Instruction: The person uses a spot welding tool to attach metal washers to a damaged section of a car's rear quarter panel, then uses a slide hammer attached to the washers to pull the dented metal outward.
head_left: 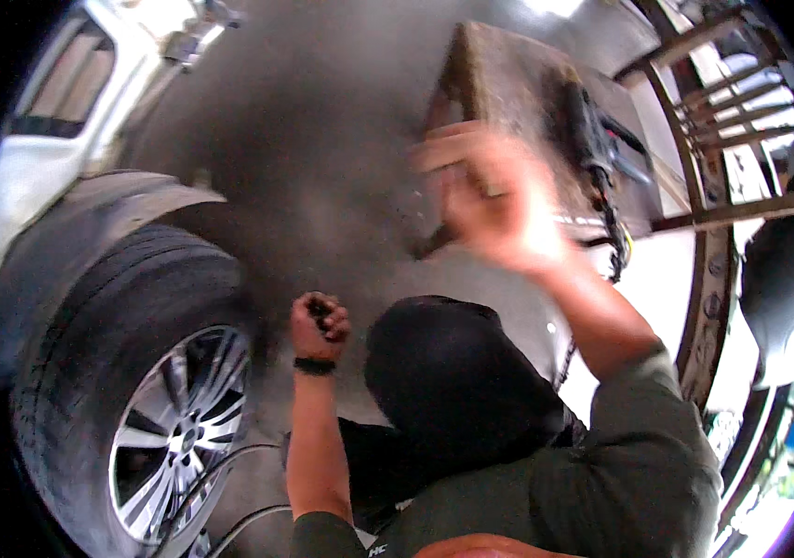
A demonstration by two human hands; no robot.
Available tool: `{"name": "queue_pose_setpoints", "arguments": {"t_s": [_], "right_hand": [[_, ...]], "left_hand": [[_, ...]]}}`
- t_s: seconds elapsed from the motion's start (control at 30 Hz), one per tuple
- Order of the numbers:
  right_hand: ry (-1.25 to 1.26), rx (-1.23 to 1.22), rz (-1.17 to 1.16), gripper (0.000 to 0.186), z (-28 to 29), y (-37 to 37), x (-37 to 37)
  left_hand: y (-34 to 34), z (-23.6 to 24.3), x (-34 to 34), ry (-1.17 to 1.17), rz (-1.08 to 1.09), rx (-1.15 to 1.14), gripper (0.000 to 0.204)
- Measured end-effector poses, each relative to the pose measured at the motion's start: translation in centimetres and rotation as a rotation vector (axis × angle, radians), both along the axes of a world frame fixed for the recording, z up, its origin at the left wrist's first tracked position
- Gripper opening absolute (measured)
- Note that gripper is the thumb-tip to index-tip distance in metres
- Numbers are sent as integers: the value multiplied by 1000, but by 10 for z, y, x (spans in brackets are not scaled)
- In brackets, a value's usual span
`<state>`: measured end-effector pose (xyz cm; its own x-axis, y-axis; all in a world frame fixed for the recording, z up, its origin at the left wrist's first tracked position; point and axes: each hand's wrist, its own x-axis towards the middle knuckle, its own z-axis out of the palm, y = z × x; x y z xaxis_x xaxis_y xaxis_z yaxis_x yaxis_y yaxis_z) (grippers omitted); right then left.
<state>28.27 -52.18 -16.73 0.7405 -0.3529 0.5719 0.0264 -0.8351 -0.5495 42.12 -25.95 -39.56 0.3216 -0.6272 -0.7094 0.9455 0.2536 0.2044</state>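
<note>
My left hand (pixel 320 324) is curled closed, with small dark things showing in the fingers that I cannot make out. It hangs just right of a wheel with a silver multi-spoke rim (pixel 153 409) and a black tyre (pixel 76 358). Raised ahead and to the right, my right hand (pixel 499 200) is smeared by motion, so its grip and anything in it cannot be read. That hand appears in front of the near side of a worn brown table (pixel 518 70). On the table lies a long black tool (pixel 590 135), its kind unclear.
The wheel sits under the fender of a white vehicle (pixel 104 153) on the left. Thin dark hoses (pixel 246 510) curve past the rim. My bent knee (pixel 448 372) is between my arms. A wooden rack (pixel 708 139) stands at the far right, beyond the grey floor (pixel 304 112).
</note>
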Motion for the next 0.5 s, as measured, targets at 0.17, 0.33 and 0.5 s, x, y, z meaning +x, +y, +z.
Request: {"name": "queue_pose_setpoints", "arguments": {"t_s": [0.17,0.33,0.5], "right_hand": [[639,-335,-791,59,21,-165,-167],[1081,-305,-733,81,11,-187,-196],[1126,-280,-883,91,-12,-184,-163]], "left_hand": [[4,22,-3,105,40,-105,18],[65,47,4,24,66,-245,18],[97,105,-7,-243,88,-90,12]]}}
